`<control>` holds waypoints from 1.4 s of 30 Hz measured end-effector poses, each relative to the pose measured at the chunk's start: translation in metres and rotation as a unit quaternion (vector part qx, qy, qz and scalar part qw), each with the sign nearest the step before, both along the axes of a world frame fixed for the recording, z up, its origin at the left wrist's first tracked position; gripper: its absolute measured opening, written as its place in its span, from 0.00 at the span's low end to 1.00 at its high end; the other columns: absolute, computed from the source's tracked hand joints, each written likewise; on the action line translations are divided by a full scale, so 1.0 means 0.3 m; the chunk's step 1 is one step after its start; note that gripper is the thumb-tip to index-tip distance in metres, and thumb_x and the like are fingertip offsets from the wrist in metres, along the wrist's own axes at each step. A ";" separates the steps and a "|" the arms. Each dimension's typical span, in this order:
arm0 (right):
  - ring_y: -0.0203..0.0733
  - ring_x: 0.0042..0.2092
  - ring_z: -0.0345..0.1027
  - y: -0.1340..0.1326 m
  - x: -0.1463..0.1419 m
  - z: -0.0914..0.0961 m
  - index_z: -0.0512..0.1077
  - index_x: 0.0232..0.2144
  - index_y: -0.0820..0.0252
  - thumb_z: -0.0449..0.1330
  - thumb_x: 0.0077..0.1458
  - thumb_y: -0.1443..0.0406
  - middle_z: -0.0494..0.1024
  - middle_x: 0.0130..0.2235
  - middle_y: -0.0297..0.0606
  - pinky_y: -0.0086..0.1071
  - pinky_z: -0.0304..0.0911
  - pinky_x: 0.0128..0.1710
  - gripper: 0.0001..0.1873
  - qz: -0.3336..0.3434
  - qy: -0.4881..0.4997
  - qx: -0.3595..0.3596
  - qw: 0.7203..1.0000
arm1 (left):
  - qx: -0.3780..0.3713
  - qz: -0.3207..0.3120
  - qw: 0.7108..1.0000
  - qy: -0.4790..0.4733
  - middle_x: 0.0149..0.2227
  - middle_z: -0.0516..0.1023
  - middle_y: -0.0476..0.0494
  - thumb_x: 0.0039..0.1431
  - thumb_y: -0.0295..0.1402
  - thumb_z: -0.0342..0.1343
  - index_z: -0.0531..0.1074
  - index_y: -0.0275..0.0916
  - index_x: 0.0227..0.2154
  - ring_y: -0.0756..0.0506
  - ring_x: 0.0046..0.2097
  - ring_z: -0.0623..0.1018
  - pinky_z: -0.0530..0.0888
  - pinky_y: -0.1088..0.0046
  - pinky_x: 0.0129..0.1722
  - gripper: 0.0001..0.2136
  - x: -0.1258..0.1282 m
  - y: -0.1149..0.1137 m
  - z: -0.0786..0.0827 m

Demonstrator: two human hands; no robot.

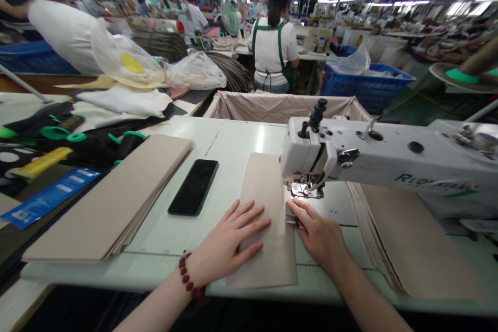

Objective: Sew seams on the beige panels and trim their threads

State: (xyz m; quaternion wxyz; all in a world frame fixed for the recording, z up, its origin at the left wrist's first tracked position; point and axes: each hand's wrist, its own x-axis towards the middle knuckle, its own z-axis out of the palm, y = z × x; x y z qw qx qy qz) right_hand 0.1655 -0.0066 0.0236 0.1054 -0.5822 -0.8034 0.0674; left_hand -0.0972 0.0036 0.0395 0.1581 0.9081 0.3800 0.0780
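A beige panel, which looks like leather or coated fabric, lies flat on the pale green sewing table, its right edge beside the presser foot of a white sewing machine. My left hand rests flat on the panel with its fingers spread. Just in front of the presser foot, my right hand has its index finger stretched to the panel's right edge. Its other fingers are curled around small metal thread snips, whose handles are mostly hidden by the hand.
Left of the panel lies a black phone, then a stack of beige panels. More panels lie under the machine arm at right. Thread spools sit far left. Behind the table are a cloth-lined bin and a co-worker.
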 end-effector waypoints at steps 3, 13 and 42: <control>0.43 0.52 0.69 -0.001 0.000 -0.001 0.56 0.62 0.46 0.53 0.57 0.72 0.60 0.63 0.27 0.34 0.69 0.44 0.33 -0.002 -0.002 0.001 1.000 | 0.002 -0.001 1.000 -0.002 0.67 0.53 0.52 0.67 0.41 0.47 0.56 0.54 0.63 0.39 0.68 0.51 0.48 0.48 0.65 0.23 0.000 -0.001 -0.001; 0.42 0.51 0.69 0.001 0.000 -0.004 0.56 0.62 0.46 0.52 0.56 0.73 0.61 0.63 0.28 0.33 0.68 0.46 0.33 0.000 0.004 0.000 1.000 | 0.015 -0.001 1.000 -0.007 0.67 0.54 0.51 0.66 0.41 0.47 0.57 0.53 0.63 0.40 0.67 0.52 0.48 0.49 0.65 0.23 0.001 -0.004 0.000; 0.42 0.48 0.72 0.003 0.000 0.016 0.59 0.62 0.49 0.53 0.56 0.72 0.62 0.63 0.32 0.33 0.71 0.42 0.32 0.007 0.000 -0.006 1.000 | 0.051 -0.016 0.999 0.003 0.67 0.55 0.44 0.67 0.47 0.43 0.48 0.45 0.66 0.42 0.66 0.56 0.52 0.60 0.65 0.28 0.081 0.157 -0.022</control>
